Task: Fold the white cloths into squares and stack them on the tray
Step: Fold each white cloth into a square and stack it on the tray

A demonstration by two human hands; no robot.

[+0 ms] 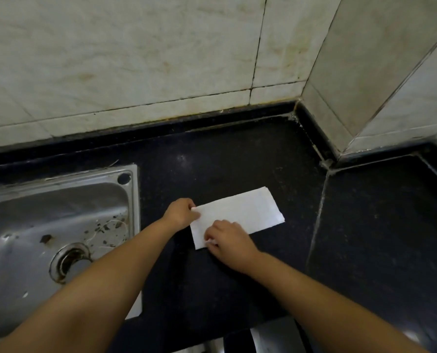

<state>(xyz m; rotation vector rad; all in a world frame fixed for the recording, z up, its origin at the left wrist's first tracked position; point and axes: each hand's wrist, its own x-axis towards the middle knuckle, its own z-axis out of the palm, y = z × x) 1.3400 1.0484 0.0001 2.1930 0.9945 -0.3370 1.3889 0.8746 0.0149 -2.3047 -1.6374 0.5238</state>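
Flat on the black stone surface, just beside the steel sink [59,225], lies the white cloth folded into a long rectangle [240,215]. Left hand [180,212] pinching its far left corner, fingers clamped; right hand [228,242] pinching the near left corner. Best lifted together, carried across to the right edge, corners matched, crease pressed flat

No readable text, labels or numbers anywhere

I see open black stone counter [237,159] behind the folded white cloth [240,212]; steel sink [133,200] left, tiled wall corner [339,118] right.
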